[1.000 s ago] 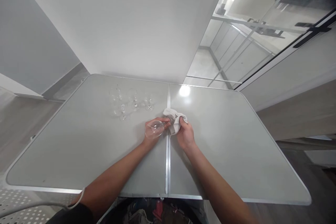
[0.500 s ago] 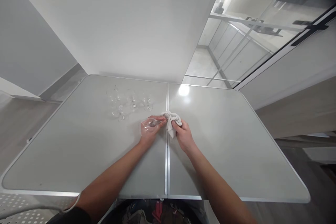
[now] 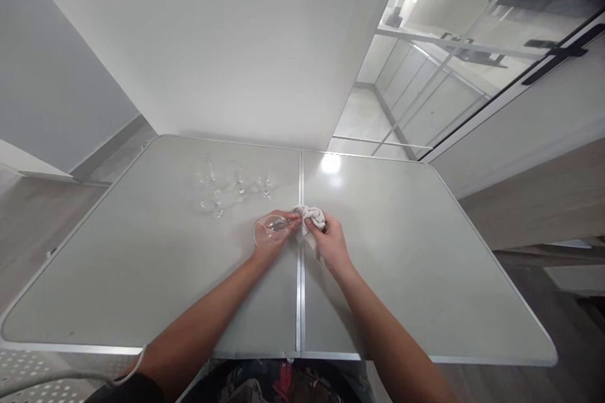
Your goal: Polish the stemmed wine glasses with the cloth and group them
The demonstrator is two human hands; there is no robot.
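Note:
A clear wine glass [image 3: 265, 231] lies on its side in my left hand [image 3: 280, 240], its bowl pointing left and its stem toward the right. The fingers of that hand are closed round it near the stem. My right hand [image 3: 332, 240] grips a bunched white cloth [image 3: 312, 217], pressed up against the foot end of the glass. The foot itself is hidden by the cloth. Both hands are over the middle of the table, near its seam. Part of the cloth hangs down between the hands.
Several clear stemmed glasses [image 3: 239, 182] stand on the left half of the pale folding table [image 3: 401, 264]. A metal seam [image 3: 299, 308] divides the table. A white wall [image 3: 227, 44] rises behind its far edge, and a glass door [image 3: 406, 75] is at the right.
The cloth has shifted and is bunched differently against the foot end, its loose end now hanging nearer my right wrist. Both hands stay in almost the same place.

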